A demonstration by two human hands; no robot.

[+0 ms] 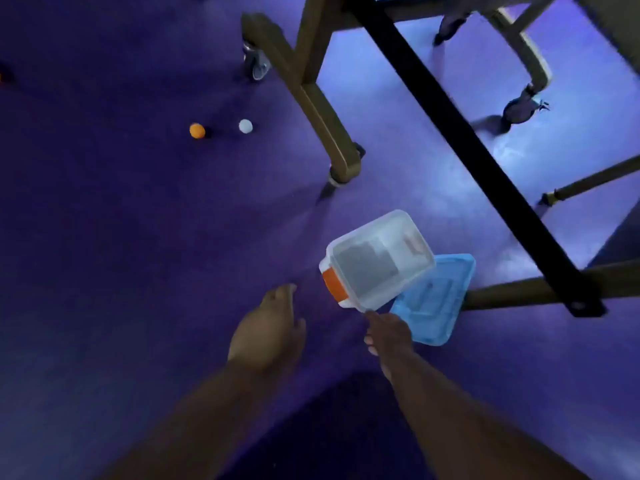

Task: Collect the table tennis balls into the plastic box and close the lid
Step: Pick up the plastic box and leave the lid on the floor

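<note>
A clear plastic box [377, 259] with an orange latch hangs tilted above the purple floor, and I see no balls inside it. My right hand [389, 332] pinches its near corner and also holds the blue lid [433, 299], which sticks out under the box. My left hand [268, 327] hovers to the left of the box with its fingers relaxed and nothing in it. An orange ball [197, 130] and a white ball [245, 126] lie on the floor at the upper left, a short gap between them.
A table tennis table's brown wheeled legs [325, 119] and a black diagonal brace [464, 143] stand over the right half. Casters [256, 65] sit at the leg ends. Something orange [1, 77] shows at the far left edge.
</note>
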